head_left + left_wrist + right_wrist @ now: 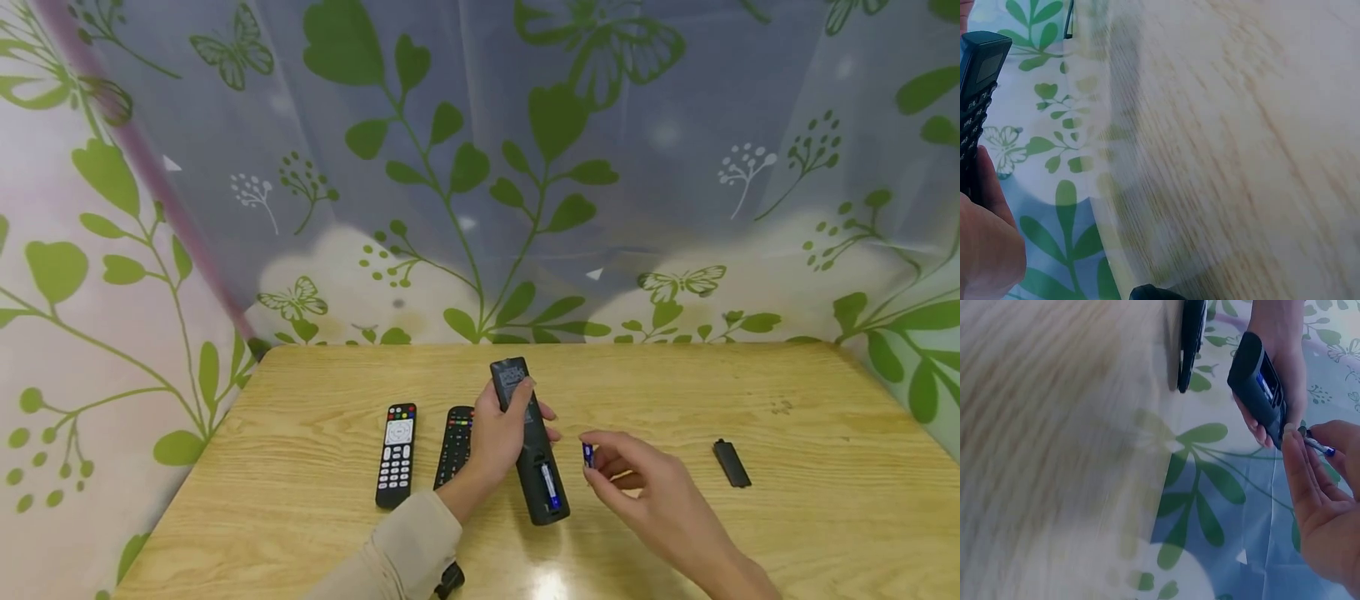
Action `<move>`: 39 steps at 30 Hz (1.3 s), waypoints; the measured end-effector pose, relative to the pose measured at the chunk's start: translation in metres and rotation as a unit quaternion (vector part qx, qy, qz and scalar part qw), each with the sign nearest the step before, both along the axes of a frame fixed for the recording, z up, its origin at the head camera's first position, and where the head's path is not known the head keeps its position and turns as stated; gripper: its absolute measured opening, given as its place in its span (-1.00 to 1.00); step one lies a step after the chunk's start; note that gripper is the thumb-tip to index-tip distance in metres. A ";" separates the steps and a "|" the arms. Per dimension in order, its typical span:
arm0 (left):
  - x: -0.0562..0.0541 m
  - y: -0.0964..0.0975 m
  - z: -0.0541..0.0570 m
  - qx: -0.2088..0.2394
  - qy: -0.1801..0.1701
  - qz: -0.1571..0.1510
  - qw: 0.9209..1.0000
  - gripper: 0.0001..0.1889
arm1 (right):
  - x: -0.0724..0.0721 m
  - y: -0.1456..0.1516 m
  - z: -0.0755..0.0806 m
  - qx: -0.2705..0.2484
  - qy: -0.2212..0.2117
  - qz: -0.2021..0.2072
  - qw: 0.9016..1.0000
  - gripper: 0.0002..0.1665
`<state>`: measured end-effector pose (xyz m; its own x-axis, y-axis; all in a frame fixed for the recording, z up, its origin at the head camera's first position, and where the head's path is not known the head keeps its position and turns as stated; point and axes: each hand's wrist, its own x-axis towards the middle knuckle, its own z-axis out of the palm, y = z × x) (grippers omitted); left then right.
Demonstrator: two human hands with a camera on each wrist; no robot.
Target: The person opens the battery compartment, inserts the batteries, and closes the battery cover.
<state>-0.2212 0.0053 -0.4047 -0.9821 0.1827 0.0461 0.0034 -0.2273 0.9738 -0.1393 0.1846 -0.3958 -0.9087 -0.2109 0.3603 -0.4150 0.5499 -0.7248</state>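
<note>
My left hand (497, 429) grips a black remote control (534, 467), its back turned up and its battery compartment uncovered. One blue-and-silver battery (551, 486) lies in that compartment, beside an unfilled slot. Just right of the remote, my right hand (652, 487) pinches a second small battery (588, 455) between thumb and fingertips. The right wrist view shows this battery (1319, 446) with its blue end pointing away from the fingertips. In the left wrist view, the held remote's keypad side (975, 119) faces the camera, partly cut off by the frame.
A black remote with white keys (396, 457) lies at the left on the wooden table (300, 467). Another black remote (454, 446) is partly hidden behind my left wrist. A black battery cover (731, 463) lies to the right. A leaf-patterned curtain (450, 208) hangs behind the table.
</note>
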 end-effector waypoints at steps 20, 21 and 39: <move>-0.010 0.002 -0.017 0.004 0.018 0.013 1.000 -0.64 | -0.003 -0.033 -0.011 -0.021 0.067 0.022 0.997 -0.77; -0.010 0.002 -0.017 0.005 0.017 0.013 1.000 -0.65 | -0.004 -0.033 -0.012 -0.016 0.077 0.023 0.997 -0.77; -0.008 -0.006 -0.016 0.012 0.030 0.007 0.999 -0.64 | -0.005 -0.044 -0.022 0.027 0.111 0.005 0.993 -0.72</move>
